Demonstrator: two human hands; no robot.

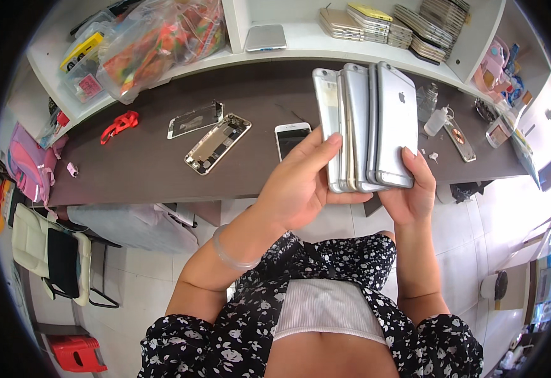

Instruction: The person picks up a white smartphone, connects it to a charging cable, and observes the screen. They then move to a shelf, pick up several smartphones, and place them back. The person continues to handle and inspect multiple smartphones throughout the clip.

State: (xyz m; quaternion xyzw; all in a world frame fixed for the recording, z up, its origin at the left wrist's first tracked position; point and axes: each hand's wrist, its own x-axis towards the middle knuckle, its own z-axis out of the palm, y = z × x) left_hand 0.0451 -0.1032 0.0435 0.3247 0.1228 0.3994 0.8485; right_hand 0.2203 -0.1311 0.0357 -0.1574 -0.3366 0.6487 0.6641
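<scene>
A fanned stack of several silver and grey smartphone housings (396,126) is held upright above the desk's front edge. My left hand (304,179) grips its left side, thumb on the leftmost housing and fingers underneath. My right hand (414,189) closes round the lower right corner, its thumb on the back of the rightmost one. Behind the stack, partly hidden by my left hand, a white phone (293,135) with a dark screen lies on the desk. To its left rest an opened phone body (218,145) with bare inner parts and a detached screen panel (193,120).
The dark desk (124,179) carries a red strap (119,126) at left. At right are a squeeze bottle (437,121), a glass bottle (425,101) and another phone housing (458,140). More stacked housings (385,28) fill the shelf behind, near a bulging plastic bag (162,50). A chair (55,252) stands left.
</scene>
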